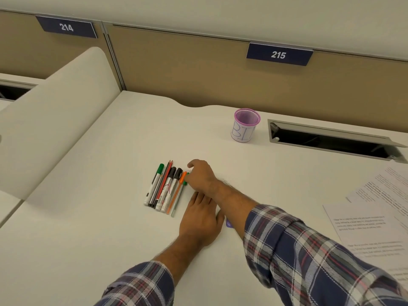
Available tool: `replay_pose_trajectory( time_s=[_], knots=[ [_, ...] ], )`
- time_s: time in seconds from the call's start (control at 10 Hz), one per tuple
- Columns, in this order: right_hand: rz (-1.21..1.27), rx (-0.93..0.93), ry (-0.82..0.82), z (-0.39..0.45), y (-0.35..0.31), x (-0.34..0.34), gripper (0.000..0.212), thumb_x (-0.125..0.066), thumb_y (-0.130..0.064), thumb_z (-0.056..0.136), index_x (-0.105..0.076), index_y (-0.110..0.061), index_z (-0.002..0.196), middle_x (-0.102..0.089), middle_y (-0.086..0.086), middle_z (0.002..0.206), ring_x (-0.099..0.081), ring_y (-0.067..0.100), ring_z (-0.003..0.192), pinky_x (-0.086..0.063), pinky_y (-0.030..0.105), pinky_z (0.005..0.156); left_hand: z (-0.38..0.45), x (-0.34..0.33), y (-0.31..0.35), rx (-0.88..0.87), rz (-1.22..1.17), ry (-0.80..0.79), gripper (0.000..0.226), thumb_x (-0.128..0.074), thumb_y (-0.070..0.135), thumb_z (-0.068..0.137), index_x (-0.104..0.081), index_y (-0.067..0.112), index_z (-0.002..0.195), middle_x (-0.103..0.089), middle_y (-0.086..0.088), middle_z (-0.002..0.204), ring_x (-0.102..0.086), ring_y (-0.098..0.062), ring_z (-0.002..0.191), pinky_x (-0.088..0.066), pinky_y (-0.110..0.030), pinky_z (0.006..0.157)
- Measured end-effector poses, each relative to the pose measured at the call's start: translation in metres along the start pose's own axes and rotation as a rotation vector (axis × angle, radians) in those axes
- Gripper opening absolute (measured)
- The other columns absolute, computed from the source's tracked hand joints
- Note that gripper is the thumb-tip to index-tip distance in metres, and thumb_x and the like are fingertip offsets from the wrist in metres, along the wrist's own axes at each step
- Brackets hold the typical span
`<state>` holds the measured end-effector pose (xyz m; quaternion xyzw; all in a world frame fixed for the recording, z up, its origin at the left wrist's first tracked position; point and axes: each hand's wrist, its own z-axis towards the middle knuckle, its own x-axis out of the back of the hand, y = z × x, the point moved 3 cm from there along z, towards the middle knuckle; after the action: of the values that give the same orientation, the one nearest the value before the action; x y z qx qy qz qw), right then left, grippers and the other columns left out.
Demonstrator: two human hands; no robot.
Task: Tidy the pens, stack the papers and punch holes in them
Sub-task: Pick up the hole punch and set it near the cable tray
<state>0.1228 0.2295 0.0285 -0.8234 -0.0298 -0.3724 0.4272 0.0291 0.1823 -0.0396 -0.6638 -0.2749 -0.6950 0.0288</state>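
Flat and empty, the left hand (199, 219) lies on the desk (110, 239) just right of the pens (164, 188); the right hand (201, 175), fingers curled, touches their caps, grip unclear. A careless nudge could scatter the row. Papers (371, 217) lie unstacked far right.

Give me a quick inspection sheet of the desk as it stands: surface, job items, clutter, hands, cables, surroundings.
Surface: white desk, bare in front.
Job's things: pens and markers lined up side by side; purple mesh cup upright, far side, looks empty; printed papers loosely overlapped at right, not squared; no hole punch seen.
Clutter: small purple object mostly hidden under the right forearm.
Hands: right hand at the pen row's right edge; left hand flat on the desk beneath it.
Cables: nothing seen; cable slot open.
Surroundings: tan partition with signs 214 and 215.
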Motion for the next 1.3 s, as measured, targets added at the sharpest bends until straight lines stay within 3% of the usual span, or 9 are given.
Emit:
replay_pose_trajectory(
  time_s=[0.1,0.2,0.3,0.4,0.5,0.7,0.9,1.2,1.3],
  knots=[
    [0.085,0.038,0.109,-0.007,0.012,0.015,0.040,-0.061,-0.007,0.084,-0.058,-0.009,0.124,-0.058,0.013,0.124,-0.058,0.025,0.108,-0.046,0.028,0.087,0.004,0.001,0.000,-0.003,-0.022,0.050,0.069,-0.009,0.054,0.098,-0.011,0.021,0.158,-0.016,0.000,0.166,-0.010,-0.016,0.154,-0.008,-0.039,0.126],
    [0.106,0.075,0.215,-0.019,0.028,0.038,0.035,-0.064,-0.005,0.081,-0.063,-0.009,0.115,-0.061,0.013,0.115,-0.057,0.020,0.092,-0.050,0.033,0.087,0.003,-0.002,0.001,-0.019,0.008,0.052,0.067,-0.009,0.050,0.099,-0.005,0.019,0.158,-0.006,-0.001,0.167,0.002,-0.016,0.154,0.001,-0.038,0.126],
    [0.020,0.072,0.266,-0.034,0.051,0.063,0.034,-0.065,-0.007,0.079,-0.065,-0.010,0.113,-0.064,0.011,0.111,-0.060,0.023,0.098,-0.048,0.033,0.090,0.004,-0.006,0.000,-0.028,0.053,0.037,0.067,-0.005,0.051,0.098,0.005,0.021,0.157,0.006,0.002,0.167,0.012,-0.014,0.153,0.005,-0.037,0.125],
    [-0.100,0.054,0.197,-0.049,0.074,0.076,0.039,-0.069,-0.016,0.079,-0.063,-0.014,0.118,-0.061,0.009,0.117,-0.060,0.021,0.104,-0.046,0.028,0.089,0.003,-0.008,-0.001,-0.023,0.062,0.019,0.068,-0.002,0.053,0.096,0.007,0.023,0.156,0.011,0.005,0.166,0.015,-0.013,0.152,0.004,-0.037,0.125],
    [-0.189,-0.049,0.151,-0.062,0.096,0.079,0.055,-0.073,-0.033,0.078,-0.056,-0.011,0.126,-0.058,0.009,0.124,-0.059,0.024,0.109,-0.048,0.032,0.090,0.003,-0.008,-0.002,-0.028,0.093,0.043,0.065,-0.008,0.048,0.099,0.004,0.021,0.158,0.008,0.004,0.167,0.012,-0.013,0.153,0.007,-0.035,0.125],
    [-0.190,-0.245,0.219,-0.084,0.119,0.058,0.058,-0.076,-0.056,0.069,-0.051,-0.010,0.095,-0.057,0.003,0.092,-0.054,0.020,0.080,-0.038,0.029,0.065,0.003,-0.009,-0.002,-0.025,0.094,0.036,0.065,-0.011,0.047,0.101,0.005,0.020,0.158,0.010,0.004,0.166,0.013,-0.012,0.152,0.011,-0.032,0.123],
    [-0.137,-0.255,0.247,-0.094,0.121,0.040,0.038,-0.078,-0.032,0.069,-0.049,-0.015,0.087,-0.062,0.004,0.091,-0.056,0.019,0.076,-0.045,0.028,0.065,0.003,-0.009,-0.002,-0.027,0.089,0.036,0.064,-0.012,0.047,0.102,0.006,0.020,0.157,0.011,0.004,0.166,0.013,-0.013,0.152,0.011,-0.032,0.123],
    [0.024,-0.181,0.298,-0.113,0.134,0.066,0.032,-0.074,-0.024,0.068,-0.049,-0.013,0.086,-0.060,0.008,0.097,-0.056,0.021,0.073,-0.043,0.029,0.062,0.004,-0.012,-0.003,-0.014,0.099,0.017,0.066,-0.013,0.048,0.101,0.005,0.019,0.157,0.011,0.005,0.165,0.011,-0.014,0.153,0.012,-0.030,0.121],
    [0.074,-0.129,0.279,-0.122,0.139,0.079,0.033,-0.073,-0.019,0.069,-0.049,-0.010,0.091,-0.059,0.006,0.092,-0.053,0.020,0.072,-0.044,0.031,0.064,0.004,-0.008,0.000,0.003,0.060,0.031,0.065,-0.023,0.045,0.102,-0.004,0.019,0.158,0.000,0.002,0.167,0.004,-0.016,0.154,0.008,-0.030,0.122]
  ],
)
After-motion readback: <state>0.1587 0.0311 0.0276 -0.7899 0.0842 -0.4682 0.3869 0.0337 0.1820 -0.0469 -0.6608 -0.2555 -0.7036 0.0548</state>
